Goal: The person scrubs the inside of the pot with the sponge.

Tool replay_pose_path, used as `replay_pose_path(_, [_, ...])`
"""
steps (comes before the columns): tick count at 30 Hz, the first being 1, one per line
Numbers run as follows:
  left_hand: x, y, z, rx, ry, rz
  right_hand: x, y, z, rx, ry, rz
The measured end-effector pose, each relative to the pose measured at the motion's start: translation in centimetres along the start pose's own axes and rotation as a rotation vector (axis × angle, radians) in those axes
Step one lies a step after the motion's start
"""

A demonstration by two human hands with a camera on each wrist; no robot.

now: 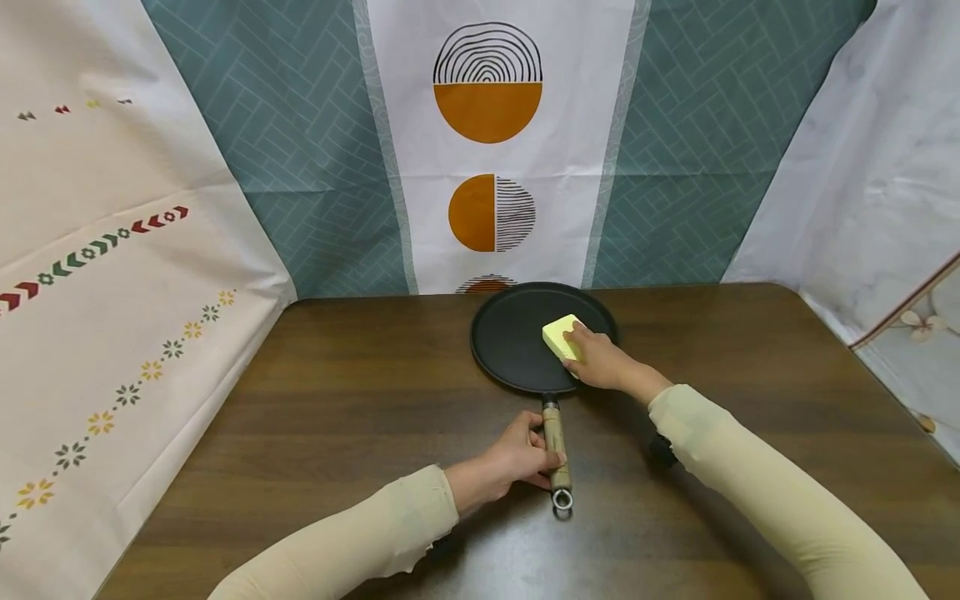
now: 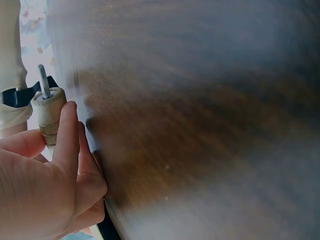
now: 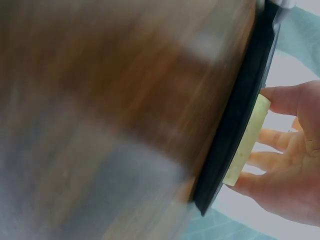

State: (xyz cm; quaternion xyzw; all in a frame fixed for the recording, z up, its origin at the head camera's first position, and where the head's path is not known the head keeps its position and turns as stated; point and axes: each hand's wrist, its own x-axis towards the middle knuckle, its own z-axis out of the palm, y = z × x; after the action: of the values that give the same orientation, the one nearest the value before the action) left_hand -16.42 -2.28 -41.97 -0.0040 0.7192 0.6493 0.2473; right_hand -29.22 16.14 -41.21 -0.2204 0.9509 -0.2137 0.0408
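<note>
A flat black round pan (image 1: 513, 342) lies toward the back of the wooden table, its handle (image 1: 553, 433) pointing at me. My left hand (image 1: 517, 454) grips that wooden handle, thumb on top and fingers around its side. In the left wrist view the handle's end (image 2: 48, 107) with its metal ring stands out past the fingers. My right hand (image 1: 603, 360) holds a pale yellow sponge (image 1: 558, 335) against the right part of the pan's surface. The right wrist view shows the sponge (image 3: 247, 142) flat on the pan (image 3: 237, 110), with the thumb and fingertips at its edges.
The dark brown wooden table (image 1: 360, 392) spreads around the pan. Behind it hangs a green and white cloth (image 1: 322, 150) with orange half circles. A cream embroidered cloth (image 1: 135, 275) borders the left side, a white marbled one (image 1: 885, 192) the right.
</note>
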Motion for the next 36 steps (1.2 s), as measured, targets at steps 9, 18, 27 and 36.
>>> replay_pose_path(9, [0.0, 0.1, -0.1, 0.001, -0.005, -0.012, -0.8, -1.5, 0.6, 0.021, -0.01, -0.046])
replay_pose_path(18, [-0.3, 0.3, -0.1, 0.007, -0.021, -0.032, -0.8, -2.4, 1.0, 0.023, -0.01, -0.071])
replay_pose_path(27, [0.0, -0.1, 0.1, 0.01, -0.006, -0.013, -0.7, -1.9, 0.8, 0.045, 0.017, -0.122])
replay_pose_path(36, [0.0, -0.1, 0.0, 0.003, -0.005, -0.002, -0.6, -0.9, -0.7, 0.065, 0.085, -0.073])
